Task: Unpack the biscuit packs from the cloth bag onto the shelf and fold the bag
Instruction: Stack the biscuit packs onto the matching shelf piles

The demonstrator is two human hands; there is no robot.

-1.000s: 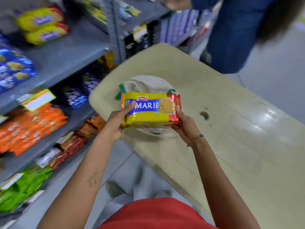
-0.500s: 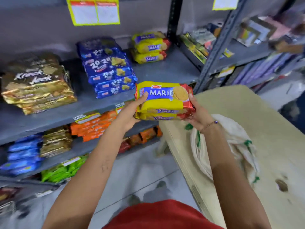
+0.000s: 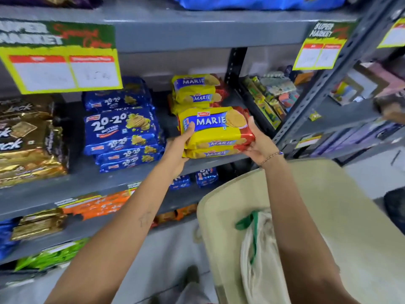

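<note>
Two stacked yellow-and-red Marie biscuit packs (image 3: 215, 132) are held between my hands at the front edge of the grey shelf (image 3: 122, 176). My left hand (image 3: 178, 148) grips their left end, thumb on top. My right hand (image 3: 257, 142) grips their red right end. Just behind them on the same shelf lies a stack of matching Marie packs (image 3: 197, 91). The cream cloth bag (image 3: 260, 260) with green handles lies slumped on the beige table (image 3: 355, 216) at the lower right, partly hidden by my right forearm.
Blue 20-20 packs (image 3: 122, 132) sit left of the Marie stack, gold packs (image 3: 28, 141) further left. A black upright post (image 3: 235, 62) bounds the shelf bay on the right. Orange, blue and green packs fill the lower shelves. Yellow price cards (image 3: 63, 69) hang from the shelf above.
Both hands have carried the Marie packs away from the table, up and forward to the shelf, close in front of the Marie stack. The bag stays on the table.
</note>
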